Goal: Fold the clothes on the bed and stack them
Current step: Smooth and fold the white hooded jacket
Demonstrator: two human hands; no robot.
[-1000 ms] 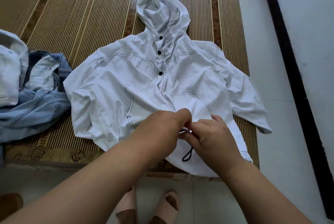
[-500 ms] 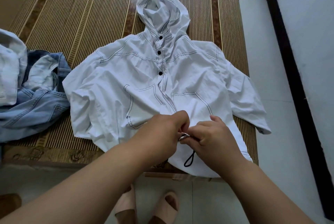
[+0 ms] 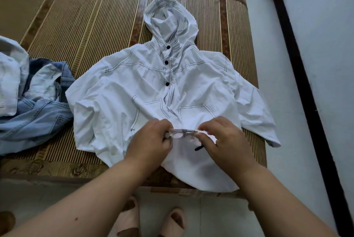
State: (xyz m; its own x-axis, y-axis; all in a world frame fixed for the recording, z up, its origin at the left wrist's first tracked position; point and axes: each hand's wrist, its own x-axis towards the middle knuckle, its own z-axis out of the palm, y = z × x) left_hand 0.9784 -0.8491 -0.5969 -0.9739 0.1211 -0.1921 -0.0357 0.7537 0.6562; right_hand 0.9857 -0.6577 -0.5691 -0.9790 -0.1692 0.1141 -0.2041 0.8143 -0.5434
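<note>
Left grip (image 3: 151,141) and right grip (image 3: 228,141) are drawing apart, each pinching the hoodie (image 3: 134,93) hem (image 3: 183,133); cloth is looking light, limp, best held at edges.

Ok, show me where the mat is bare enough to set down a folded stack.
Bare mat lies beyond the jeans, left of the hood; a narrower strip runs right of the hood. Crowded: the near edge, under the white hoodie and jeans.

One hoodie (image 3: 134,91), three black buttons (image 3: 166,62), one pair of jeans (image 3: 38,118), two slippers (image 3: 128,217)
</note>
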